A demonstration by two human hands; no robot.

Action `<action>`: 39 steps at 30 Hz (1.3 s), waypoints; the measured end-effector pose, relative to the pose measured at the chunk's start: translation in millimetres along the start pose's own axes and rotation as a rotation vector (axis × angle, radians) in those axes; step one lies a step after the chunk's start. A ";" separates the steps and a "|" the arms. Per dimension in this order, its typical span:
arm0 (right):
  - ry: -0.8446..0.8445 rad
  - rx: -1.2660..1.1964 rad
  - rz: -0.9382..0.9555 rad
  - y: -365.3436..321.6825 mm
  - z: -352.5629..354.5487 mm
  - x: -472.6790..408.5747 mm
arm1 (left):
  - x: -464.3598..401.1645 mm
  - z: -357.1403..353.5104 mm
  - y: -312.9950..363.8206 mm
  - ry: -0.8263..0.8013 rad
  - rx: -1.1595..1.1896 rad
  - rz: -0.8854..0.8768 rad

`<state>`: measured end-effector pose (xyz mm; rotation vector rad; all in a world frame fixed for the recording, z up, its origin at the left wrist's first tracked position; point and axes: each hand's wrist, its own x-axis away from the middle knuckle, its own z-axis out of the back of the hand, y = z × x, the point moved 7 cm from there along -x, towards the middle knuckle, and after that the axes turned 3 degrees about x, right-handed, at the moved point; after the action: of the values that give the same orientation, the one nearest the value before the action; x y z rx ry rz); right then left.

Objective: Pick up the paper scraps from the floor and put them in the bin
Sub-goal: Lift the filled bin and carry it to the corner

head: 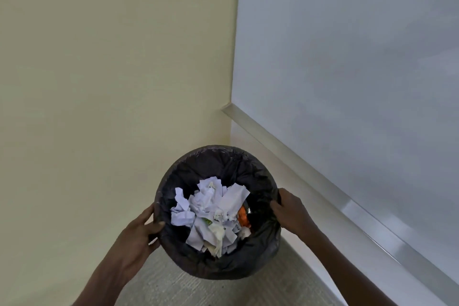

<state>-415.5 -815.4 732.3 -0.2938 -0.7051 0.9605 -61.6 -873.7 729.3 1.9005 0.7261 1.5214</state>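
The paper scraps (211, 213) lie in a loose heap inside the round bin (218, 164), white and pale lilac pieces, some crumpled and some flat torn strips, piled one over another so that they cover most of the bottom. Among them at the right side sits something orange (243, 216), partly buried, which I cannot make out further, and there is a small fleck of green near the middle of the heap. The bin is lined with a black plastic bag (263, 181) whose edge is folded over the rim and bunches in wrinkles all round. The person grips the bin from both sides: the left hand (139, 228) is curled round the left rim, thumb hooked over the edge onto the liner and fingers along the outer wall, and the right hand (289, 211) clasps the right rim in the same manner, thumb over the lip, fingers wrapped behind. Both forearms reach in from below, bare. The bin sits in a corner of the room, with a cream wall (111, 69) to the left and a pale grey-blue panel (360, 57) to the right, the latter edged along its lower side by a metal strip (310, 176) running down to the right. Beneath the bin shows light grey carpet (178, 290).
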 end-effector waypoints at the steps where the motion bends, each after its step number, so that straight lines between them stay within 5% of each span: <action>1: -0.026 0.034 -0.006 6.6 -11.0 -15.3 | -16.5 1.2 -6.3 0.004 -0.019 0.010; 23: 0.005 0.053 -0.160 211.9 -268.4 -308.0 | -407.8 23.5 -277.0 0.197 -0.171 0.160; 39: 0.043 0.065 -0.149 243.6 -325.0 -400.3 | -495.8 18.5 -295.6 0.206 -0.218 0.105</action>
<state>-506.7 -987.9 196.5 -0.2011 -0.6460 0.8308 -156.2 -1037.4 183.5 1.6598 0.5287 1.8022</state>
